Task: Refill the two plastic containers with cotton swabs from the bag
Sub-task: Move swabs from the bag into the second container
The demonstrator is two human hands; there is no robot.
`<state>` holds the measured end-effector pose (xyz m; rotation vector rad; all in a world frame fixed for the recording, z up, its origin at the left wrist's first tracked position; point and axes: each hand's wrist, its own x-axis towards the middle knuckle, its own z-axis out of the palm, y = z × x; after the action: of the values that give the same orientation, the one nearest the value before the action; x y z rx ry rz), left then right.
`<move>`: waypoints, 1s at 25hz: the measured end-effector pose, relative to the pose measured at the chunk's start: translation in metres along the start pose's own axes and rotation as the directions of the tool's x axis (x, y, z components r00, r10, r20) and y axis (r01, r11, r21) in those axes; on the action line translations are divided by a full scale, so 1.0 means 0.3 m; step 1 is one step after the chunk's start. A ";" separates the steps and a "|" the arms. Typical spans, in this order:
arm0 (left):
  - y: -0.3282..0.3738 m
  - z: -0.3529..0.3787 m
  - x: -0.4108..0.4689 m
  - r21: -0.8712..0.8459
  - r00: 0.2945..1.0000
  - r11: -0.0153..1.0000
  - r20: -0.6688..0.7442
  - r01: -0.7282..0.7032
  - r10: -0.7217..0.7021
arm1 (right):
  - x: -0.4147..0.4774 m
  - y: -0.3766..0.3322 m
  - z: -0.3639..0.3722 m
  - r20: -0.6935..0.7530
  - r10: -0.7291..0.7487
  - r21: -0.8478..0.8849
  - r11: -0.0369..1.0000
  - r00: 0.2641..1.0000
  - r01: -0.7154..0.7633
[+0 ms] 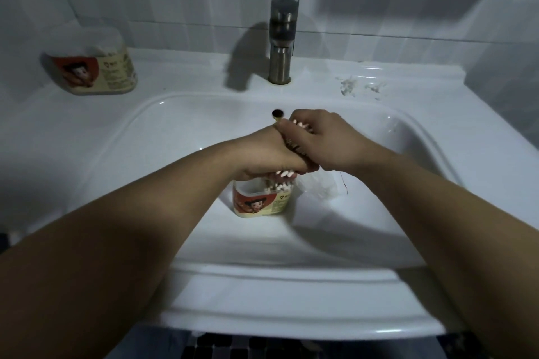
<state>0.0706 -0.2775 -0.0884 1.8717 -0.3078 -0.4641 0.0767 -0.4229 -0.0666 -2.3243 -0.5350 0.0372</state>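
Over the sink basin, my left hand [269, 156] and my right hand [323, 140] both grip one bundle of cotton swabs [284, 181]. White tips stick out above my right hand and below my left. Right under the bundle stands an open plastic container [259, 202] with a red cartoon label; swab tips reach into its mouth. The clear plastic bag [319, 186] lies crumpled in the basin just right of it. A second labelled container [93, 64], lid on and swabs inside, stands on the counter at the far left.
A metal faucet [281, 41] rises behind the white sink [180, 114], with the dark overflow hole [277, 113] below it. White smears mark the counter [353, 86] at the right. Tiled walls close in behind and on both sides.
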 end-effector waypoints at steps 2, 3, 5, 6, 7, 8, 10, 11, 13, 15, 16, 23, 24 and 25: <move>0.003 -0.009 0.000 -0.063 1.000 0.998 -0.006 0.018 -0.018 | 0.001 -0.001 0.015 -0.110 -0.023 0.061 0.998 0.994 0.030; 0.007 -0.016 0.002 -0.080 0.999 0.996 0.000 0.032 -0.033 | 0.003 -0.005 0.017 -0.143 -0.001 0.129 0.992 0.990 0.020; 0.019 -0.036 -0.003 -0.111 0.997 0.991 0.021 0.072 -0.070 | 0.010 -0.009 0.013 -0.161 0.066 0.288 0.958 0.985 -0.017; 0.020 -0.044 -0.010 -0.140 0.995 0.985 0.040 0.100 -0.096 | 0.012 -0.011 0.012 -0.161 0.098 0.360 0.932 0.982 -0.034; 0.019 -0.051 -0.017 -0.175 0.991 0.977 0.065 0.123 -0.114 | 0.010 -0.016 0.012 -0.161 0.126 0.414 0.909 0.979 -0.049; 0.027 -0.054 -0.022 -0.224 0.989 0.964 0.073 0.144 -0.131 | 0.011 -0.021 0.012 -0.160 0.149 0.450 0.891 0.976 -0.062; 0.045 -0.058 -0.036 -0.344 0.987 0.925 0.056 0.160 -0.150 | 0.012 -0.025 0.013 -0.168 0.197 0.492 0.866 0.966 -0.091; 0.049 -0.059 -0.041 -0.413 0.987 0.896 0.046 0.160 -0.155 | 0.015 -0.026 0.010 -0.191 0.226 0.509 0.855 0.955 -0.101; 0.056 -0.060 -0.040 -0.567 0.977 0.806 -0.009 0.171 -0.214 | 0.025 -0.018 0.003 -0.294 0.268 0.465 0.879 0.918 -0.107; 0.055 -0.049 -0.020 -0.681 0.958 0.725 -0.129 0.103 -0.257 | 0.027 -0.017 0.005 -0.408 0.257 0.320 0.939 0.876 -0.126; 0.060 -0.037 -0.013 -0.708 0.941 0.705 -0.204 0.048 -0.269 | 0.025 -0.023 0.012 -0.449 0.226 0.240 0.962 0.865 -0.127; 0.079 0.022 0.004 -0.698 0.820 0.708 -0.466 -0.109 -0.334 | 0.024 -0.059 0.088 -0.374 0.183 0.245 0.965 0.909 -0.094; 0.083 0.030 0.002 -0.669 0.803 0.733 -0.503 -0.129 -0.318 | 0.029 -0.059 0.098 -0.366 0.195 0.264 0.959 0.910 -0.099; 0.082 0.038 0.003 -0.628 0.788 0.766 -0.539 -0.140 -0.298 | 0.030 -0.060 0.105 -0.357 0.204 0.276 0.955 0.911 -0.106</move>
<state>0.0664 -0.2956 -0.0686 1.2456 0.3600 0.0282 0.0725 -0.3869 -0.0761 -2.0473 -0.1350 -0.2563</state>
